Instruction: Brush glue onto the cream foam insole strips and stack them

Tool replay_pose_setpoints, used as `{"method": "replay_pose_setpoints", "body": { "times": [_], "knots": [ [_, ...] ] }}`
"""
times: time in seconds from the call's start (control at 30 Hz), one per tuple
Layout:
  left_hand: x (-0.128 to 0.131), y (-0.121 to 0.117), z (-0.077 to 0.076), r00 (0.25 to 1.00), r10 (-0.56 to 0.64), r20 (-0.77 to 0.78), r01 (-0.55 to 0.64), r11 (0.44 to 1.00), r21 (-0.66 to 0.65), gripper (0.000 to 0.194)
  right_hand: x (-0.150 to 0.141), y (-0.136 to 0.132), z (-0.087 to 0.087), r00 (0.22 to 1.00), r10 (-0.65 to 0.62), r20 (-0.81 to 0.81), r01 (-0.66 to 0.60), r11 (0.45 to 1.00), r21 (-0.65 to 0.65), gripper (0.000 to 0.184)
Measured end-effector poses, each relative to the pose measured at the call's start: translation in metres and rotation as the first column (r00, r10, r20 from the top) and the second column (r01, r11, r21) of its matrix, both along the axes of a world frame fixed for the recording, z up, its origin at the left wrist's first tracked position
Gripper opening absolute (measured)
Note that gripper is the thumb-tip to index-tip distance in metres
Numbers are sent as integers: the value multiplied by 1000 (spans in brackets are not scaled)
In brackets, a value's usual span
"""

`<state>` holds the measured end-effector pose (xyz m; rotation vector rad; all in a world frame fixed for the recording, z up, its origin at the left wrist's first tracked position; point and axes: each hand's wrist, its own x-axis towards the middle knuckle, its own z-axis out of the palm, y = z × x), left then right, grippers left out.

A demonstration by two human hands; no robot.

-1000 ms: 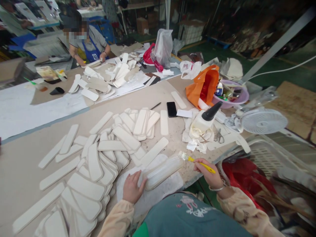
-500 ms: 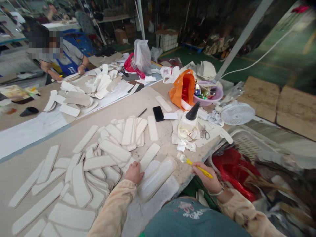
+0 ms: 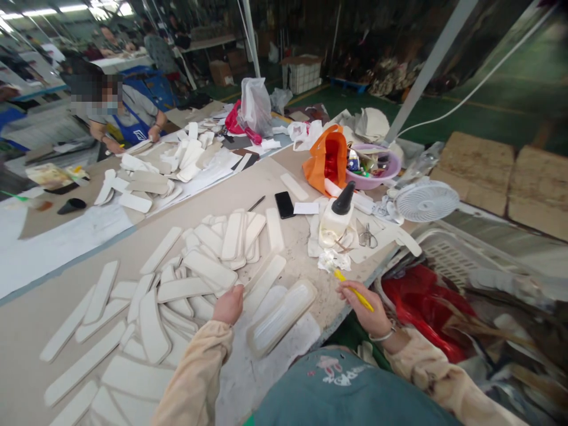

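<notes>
My left hand (image 3: 229,304) pinches the near end of a pale flat strip (image 3: 258,273), tilted up at the edge of the pile. Its thumb and fingertips are pressed together. In my right hand (image 3: 364,309) is a brush with a yellow handle (image 3: 360,296); its whitish, coated bristles are over the crumpled white paper by the glue bottle. Between my hands a strip coated with wet glue (image 3: 282,319) lies on a white sheet (image 3: 290,349). Left of my left hand spreads a heap of pale rounded strips (image 3: 153,325).
A white bottle with a black nozzle (image 3: 336,220) stands beyond the brush, near a phone (image 3: 284,205) and small scissors (image 3: 367,236). Further right are an orange bag (image 3: 326,155), a purple basin (image 3: 377,180), a white fan (image 3: 426,201) and a crate (image 3: 448,248). A co-worker (image 3: 133,112) sits across.
My left hand moved from the glued strip to the pile and lifted the end of a pale strip. The brush left the glued strip and moved toward the crumpled paper. The view shifted right.
</notes>
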<state>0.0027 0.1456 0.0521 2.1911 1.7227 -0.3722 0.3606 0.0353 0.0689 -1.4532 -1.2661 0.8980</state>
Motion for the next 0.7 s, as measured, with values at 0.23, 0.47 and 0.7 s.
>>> {"method": "replay_pose_setpoints", "body": {
  "times": [0.23,0.47,0.7],
  "knots": [
    [7,-71,60,881,100,462,-71,994,-78,31,-7,19,-1,991,63,-122,-54,996,71,15],
    [43,-142,46,702,416,578,-196,893,-405,30,-29,15,2,939,202,-279,-227,972,-62,23],
    [43,-173,13,196,799,569,-368,598,-712,30,-29,4,-11,962,248,115,-238,966,-99,22]
  ]
}}
